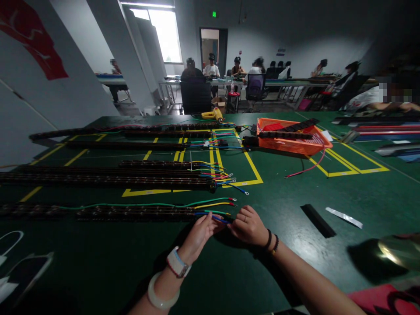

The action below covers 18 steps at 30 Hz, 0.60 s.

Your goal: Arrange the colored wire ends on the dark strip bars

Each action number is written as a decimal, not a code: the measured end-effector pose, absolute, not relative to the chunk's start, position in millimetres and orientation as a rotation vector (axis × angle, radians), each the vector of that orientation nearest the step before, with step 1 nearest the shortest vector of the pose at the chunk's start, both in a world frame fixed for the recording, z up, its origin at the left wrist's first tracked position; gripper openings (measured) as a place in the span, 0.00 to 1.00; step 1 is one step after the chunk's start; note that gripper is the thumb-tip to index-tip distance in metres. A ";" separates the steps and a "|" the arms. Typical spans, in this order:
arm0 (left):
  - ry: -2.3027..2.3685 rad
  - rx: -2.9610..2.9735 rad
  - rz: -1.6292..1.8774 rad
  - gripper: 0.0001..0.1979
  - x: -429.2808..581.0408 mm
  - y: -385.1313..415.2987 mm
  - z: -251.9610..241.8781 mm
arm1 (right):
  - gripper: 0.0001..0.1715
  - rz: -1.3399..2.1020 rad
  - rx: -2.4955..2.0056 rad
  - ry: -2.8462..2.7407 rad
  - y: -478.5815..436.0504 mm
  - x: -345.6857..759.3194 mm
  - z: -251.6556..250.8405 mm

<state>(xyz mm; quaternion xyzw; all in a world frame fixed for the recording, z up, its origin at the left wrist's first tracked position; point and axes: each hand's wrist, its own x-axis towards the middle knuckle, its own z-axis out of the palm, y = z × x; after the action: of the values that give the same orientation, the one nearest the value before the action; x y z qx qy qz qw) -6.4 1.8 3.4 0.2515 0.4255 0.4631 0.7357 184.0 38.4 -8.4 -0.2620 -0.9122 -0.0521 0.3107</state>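
A blue wire (220, 219) comes out of the right end of the nearest black cable bundle (138, 212). My left hand (204, 228) is closed on this wire with fingers and thumb. Just to its right, my right hand (248, 225) is in a pinch at the wire's end; what its fingertips hold is hidden. Above my hands, a green wire (210, 201) and a yellow wire (215, 204) with ring lugs stretch out from the same bundle. A shorter green wire with a yellow tip lies beside the blue one.
More black cable bundles (98, 178) lie across the green table (278, 197). Behind are an orange basket (282, 146) and a yellow heat gun (215, 114). A black strip (317, 220) and a silver strip (344, 217) lie at right. People sit at tables beyond.
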 end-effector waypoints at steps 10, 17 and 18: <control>0.915 0.815 0.545 0.24 2.3 -12.9 9.4 | 0.15 0.174 -0.924 -2.596 45.0 185.1 -7.7; 0.892 0.849 0.568 0.23 1.6 -12.4 5.9 | 0.16 0.181 -0.924 -2.647 45.5 183.3 -9.7; 0.900 0.846 0.571 0.23 1.6 -12.3 6.3 | 0.16 0.182 -0.925 -2.649 45.6 183.7 -9.7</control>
<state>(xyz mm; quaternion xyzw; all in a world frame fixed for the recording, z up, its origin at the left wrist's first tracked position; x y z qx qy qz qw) 1.6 -12.3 6.3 0.3913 0.4160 0.2642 0.7772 183.7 45.6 -9.7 -0.3243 -0.9294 0.0638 0.1641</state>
